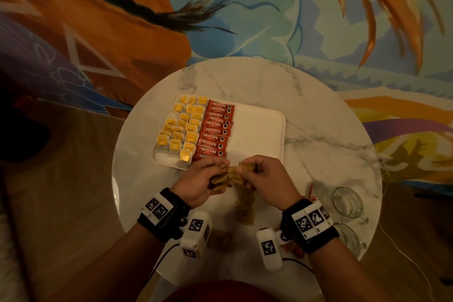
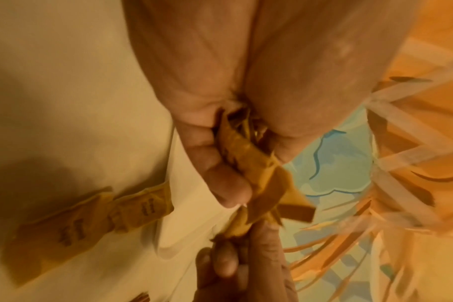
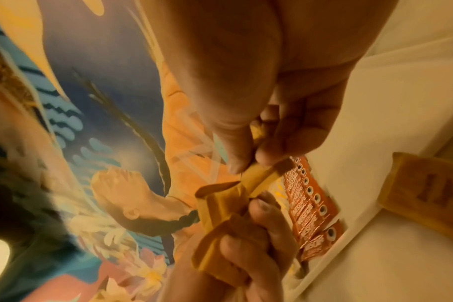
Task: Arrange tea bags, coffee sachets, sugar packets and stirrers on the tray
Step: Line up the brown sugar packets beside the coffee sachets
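Observation:
A white tray (image 1: 257, 130) sits on the round marble table (image 1: 318, 117). Yellow tea bags (image 1: 180, 130) fill its left part, and a column of red coffee sachets (image 1: 215, 130) lies beside them. Its right part is bare. At the tray's near edge my left hand (image 1: 210, 171) grips a bundle of brown sugar packets (image 1: 229, 175). My right hand (image 1: 252, 169) pinches one packet (image 3: 261, 179) at the top of that bundle (image 3: 217, 214). More brown sugar packets (image 1: 245, 208) lie on the table below my hands. Red stirrers (image 1: 310, 192) lie partly hidden under my right wrist.
Two glass mugs (image 1: 348, 201) stand at the table's right edge, one behind the other (image 1: 350, 238). A loose brown packet (image 1: 220, 239) lies between my wrists. A patterned orange and blue floor (image 1: 245, 7) surrounds the table. Cables hang off the near edge.

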A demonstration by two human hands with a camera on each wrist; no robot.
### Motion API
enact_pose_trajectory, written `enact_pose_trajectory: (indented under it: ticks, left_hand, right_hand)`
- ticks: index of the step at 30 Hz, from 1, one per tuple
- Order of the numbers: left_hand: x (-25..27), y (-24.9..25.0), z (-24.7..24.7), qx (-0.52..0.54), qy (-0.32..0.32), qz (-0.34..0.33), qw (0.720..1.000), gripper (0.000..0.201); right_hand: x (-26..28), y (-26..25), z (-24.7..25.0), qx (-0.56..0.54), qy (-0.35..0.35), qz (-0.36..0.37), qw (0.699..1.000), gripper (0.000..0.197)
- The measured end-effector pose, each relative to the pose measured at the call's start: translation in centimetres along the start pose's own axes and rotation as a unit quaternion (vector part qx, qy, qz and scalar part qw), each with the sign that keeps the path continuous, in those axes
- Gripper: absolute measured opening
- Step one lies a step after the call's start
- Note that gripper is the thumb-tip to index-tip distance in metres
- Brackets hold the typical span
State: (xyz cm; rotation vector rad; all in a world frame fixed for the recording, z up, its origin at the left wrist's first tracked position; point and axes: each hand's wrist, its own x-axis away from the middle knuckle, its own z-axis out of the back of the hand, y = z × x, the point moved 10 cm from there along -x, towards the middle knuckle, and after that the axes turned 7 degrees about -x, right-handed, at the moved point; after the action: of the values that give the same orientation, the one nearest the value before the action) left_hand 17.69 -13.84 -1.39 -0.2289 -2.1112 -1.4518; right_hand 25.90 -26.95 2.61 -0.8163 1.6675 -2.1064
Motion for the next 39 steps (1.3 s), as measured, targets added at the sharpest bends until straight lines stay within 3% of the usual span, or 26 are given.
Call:
enact_pose_trajectory:
  ticks: [8, 13, 18, 20, 23, 26, 30, 34, 36, 39]
  left_hand:
    - [0.3, 0.7, 0.0, -0.076, -0.008, -0.004, 0.997, 0.012]
    - [-0.1, 1.4, 0.3, -0.144, -0.019, -0.038, 0.989, 0.020]
    - [0.0, 3.3, 1.0, -0.156, -0.008, -0.071, 0.985, 0.009]
    - [-0.4, 4.0, 2.1, -0.150, 0.018, -0.083, 0.985, 0.008]
    - [-0.8, 5.1, 3.7, -0.167, 0.051, -0.105, 0.979, 0.009]
    - [-1.3, 6.3, 4.1, -0.216, 0.033, -0.127, 0.968, 0.008]
    - [-2.1, 6.4, 4.5, -0.300, 0.006, -0.127, 0.946, 0.012]
    - [-2.7, 5.5, 4.4, -0.306, -0.024, -0.102, 0.946, 0.012]
    - [-3.2, 5.3, 4.5, -0.275, -0.026, -0.092, 0.957, 0.011]
    - [-4.0, 5.2, 5.4, -0.255, -0.002, -0.084, 0.963, 0.010]
  right_hand:
    - [-0.5, -0.2, 0.4, -0.104, 0.067, -0.047, 0.991, 0.014]
    - [-0.8, -1.5, -0.1, -0.132, 0.082, -0.026, 0.988, 0.012]
    - [-1.5, -2.1, -0.5, -0.096, 0.088, -0.001, 0.991, 0.010]
    - [-1.7, -2.1, -0.9, -0.073, 0.073, 0.004, 0.995, 0.017]
    - [-1.5, -2.2, -2.9, -0.061, -0.007, 0.009, 0.998, 0.027]
    - [-1.3, -2.2, -4.7, -0.044, -0.051, 0.017, 0.998, 0.016]
    - [-1.8, -1.3, -4.3, 0.004, 0.001, 0.012, 1.000, 0.021]
    - [-2.3, -0.7, -3.3, -0.052, 0.074, -0.010, 0.996, 0.013]
    - [-2.6, -0.3, -3.6, -0.068, 0.065, -0.034, 0.995, 0.011]
    - [-3.0, 0.1, -4.0, -0.009, 0.050, -0.033, 0.998, 0.013]
